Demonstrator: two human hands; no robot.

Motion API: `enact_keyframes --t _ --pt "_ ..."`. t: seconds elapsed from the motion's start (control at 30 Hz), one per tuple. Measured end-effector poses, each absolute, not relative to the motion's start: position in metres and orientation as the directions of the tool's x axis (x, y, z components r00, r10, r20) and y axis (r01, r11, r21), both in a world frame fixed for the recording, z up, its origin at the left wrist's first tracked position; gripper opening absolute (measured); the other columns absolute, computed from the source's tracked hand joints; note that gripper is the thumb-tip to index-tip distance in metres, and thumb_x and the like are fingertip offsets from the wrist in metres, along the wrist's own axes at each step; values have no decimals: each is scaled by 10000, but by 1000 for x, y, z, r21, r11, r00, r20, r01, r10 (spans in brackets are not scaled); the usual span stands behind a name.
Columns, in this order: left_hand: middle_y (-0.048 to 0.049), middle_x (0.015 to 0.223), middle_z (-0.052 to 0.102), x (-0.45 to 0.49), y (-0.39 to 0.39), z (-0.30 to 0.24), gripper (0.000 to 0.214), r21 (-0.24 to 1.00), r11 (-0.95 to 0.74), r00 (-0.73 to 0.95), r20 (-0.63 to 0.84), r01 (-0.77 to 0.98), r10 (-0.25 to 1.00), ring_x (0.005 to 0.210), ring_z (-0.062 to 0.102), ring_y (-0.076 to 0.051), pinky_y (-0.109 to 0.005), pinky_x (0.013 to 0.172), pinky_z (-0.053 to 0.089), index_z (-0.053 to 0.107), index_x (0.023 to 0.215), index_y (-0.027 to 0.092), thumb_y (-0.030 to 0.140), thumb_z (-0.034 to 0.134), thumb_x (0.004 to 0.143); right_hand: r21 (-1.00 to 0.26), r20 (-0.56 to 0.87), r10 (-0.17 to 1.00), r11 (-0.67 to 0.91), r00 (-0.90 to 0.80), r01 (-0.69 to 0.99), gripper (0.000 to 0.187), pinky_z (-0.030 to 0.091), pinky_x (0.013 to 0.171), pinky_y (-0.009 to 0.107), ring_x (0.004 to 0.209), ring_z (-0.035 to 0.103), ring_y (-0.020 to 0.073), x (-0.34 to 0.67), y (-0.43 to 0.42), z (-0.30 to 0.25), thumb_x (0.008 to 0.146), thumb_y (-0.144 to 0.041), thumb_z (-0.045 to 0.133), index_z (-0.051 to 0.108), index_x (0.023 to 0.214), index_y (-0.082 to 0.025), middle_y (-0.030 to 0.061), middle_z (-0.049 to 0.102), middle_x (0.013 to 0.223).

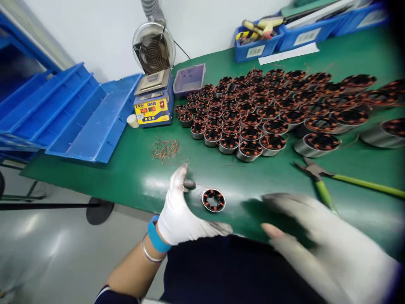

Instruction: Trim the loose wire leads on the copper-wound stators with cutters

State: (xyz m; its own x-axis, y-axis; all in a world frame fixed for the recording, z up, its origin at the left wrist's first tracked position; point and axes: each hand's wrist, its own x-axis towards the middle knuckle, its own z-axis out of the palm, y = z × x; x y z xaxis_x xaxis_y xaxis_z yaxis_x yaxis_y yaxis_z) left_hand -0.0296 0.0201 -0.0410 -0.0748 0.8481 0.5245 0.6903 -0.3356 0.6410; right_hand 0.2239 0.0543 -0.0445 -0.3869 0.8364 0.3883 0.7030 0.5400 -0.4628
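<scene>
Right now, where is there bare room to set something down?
On the green tabletop, one bare patch lies between the long blue plastic tray and the loose pile of copper wire clippings; another, between the single copper-wound ring and the green-handled metal pliers, though the white-gloved right hand is close. Crowded: the rows of silver, copper-wound cylinders behind.

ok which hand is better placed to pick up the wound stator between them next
Probably the left hand: it is open close beside the stator, while the right hand is farther off, near the green-handled cutters.
</scene>
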Motion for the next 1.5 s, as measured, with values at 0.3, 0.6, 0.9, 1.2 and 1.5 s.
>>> enact_keyframes --t 0.3,0.6,0.9,1.2,1.5 --pt "-63 992 728 -25 19 -39 1076 632 -199 -47 350 748 935 837 724 -258 -445 824 615 162 1578 186 513 784 764 -380 337 721 692 -605 614 256 427 619 334 676 588 215 153 88 -18 915 -218 475 589 686 -224 40 563 637" --pt "-81 1050 725 -19 21 -40 1151 646 -176 -122 389 742 913 915 735 -296 -485 862 612 229 1548 188 604 834 662 -462 119 857 495 -502 736 363 497 784 407 901 645 283 161 100 -18 959 -415 439 699 1040 -175 117 700 981" --pt "-44 971 766 -22 23 -36 1073 710 -208 -105 370 673 923 862 752 -267 -452 836 626 230 1555 180 527 824 732 -516 35 867 442 -497 734 241 439 665 343 737 593 225 144 107 -14 843 -343 466 648 747 -218 71 631 774" --pt "-55 1023 784 -27 21 -33 1088 778 -175 -86 282 604 956 950 760 -272 -453 917 616 204 1570 179 502 833 743 -633 59 817 475 -574 611 394 485 826 386 988 636 270 144 111 -7 883 -481 512 691 1101 -206 99 708 1094" --pt "-61 988 781 -23 23 -33 983 734 -206 -100 350 648 931 880 762 -243 -419 867 630 303 1522 156 510 802 753 -529 158 842 513 -516 676 233 490 696 353 782 635 234 155 95 -21 889 -311 480 657 772 -214 72 672 811"
